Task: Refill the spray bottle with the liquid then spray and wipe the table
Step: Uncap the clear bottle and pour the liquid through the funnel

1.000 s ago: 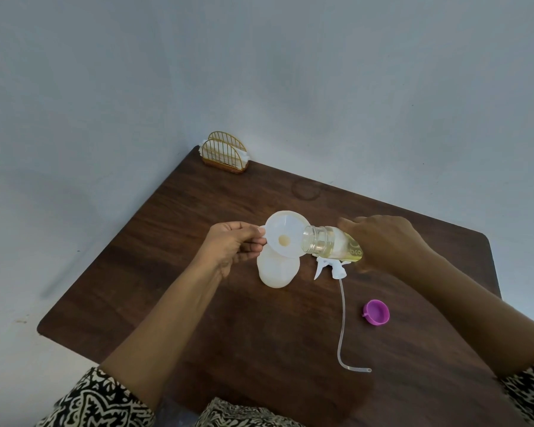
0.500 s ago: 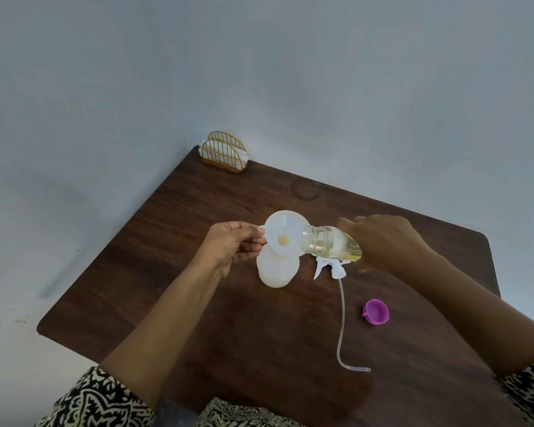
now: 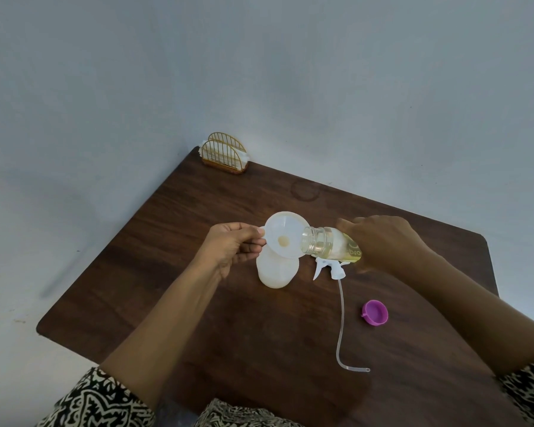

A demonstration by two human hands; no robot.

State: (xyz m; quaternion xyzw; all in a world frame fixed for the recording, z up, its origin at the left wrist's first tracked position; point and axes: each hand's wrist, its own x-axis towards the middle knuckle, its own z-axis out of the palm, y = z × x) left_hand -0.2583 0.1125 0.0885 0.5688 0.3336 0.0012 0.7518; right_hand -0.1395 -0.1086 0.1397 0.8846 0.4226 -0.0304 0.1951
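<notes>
Nearest the wearer, two patterned sleeves (image 3: 96, 402) framed the lower edge of the view, and both bare forearms reached forward over the dark wooden desk (image 3: 167, 303). Near the right forearm, on its inner side, a purple cap (image 3: 375, 312) lay on the desk with its open side up. A thin clear dip tube (image 3: 341, 322) ran from there up to the white trigger sprayer head (image 3: 329, 266), which lay on the desk directly below the right hand.

The right hand (image 3: 383, 245) was clenched around the base of a clear refill bottle (image 3: 330, 243) containing yellowish liquid. The bottle was tilted nearly horizontal, its open neck resting over the rim of a white funnel (image 3: 285, 234).

The left hand (image 3: 233, 246) pinched the funnel's side tab between thumb and fingers. The funnel sat in the mouth of the translucent spray bottle (image 3: 276, 271), which stood upright on the desk just right of the left hand.

Well beyond both hands, a gold wire napkin holder (image 3: 224, 154) with white napkins stood at the far desk corner.
</notes>
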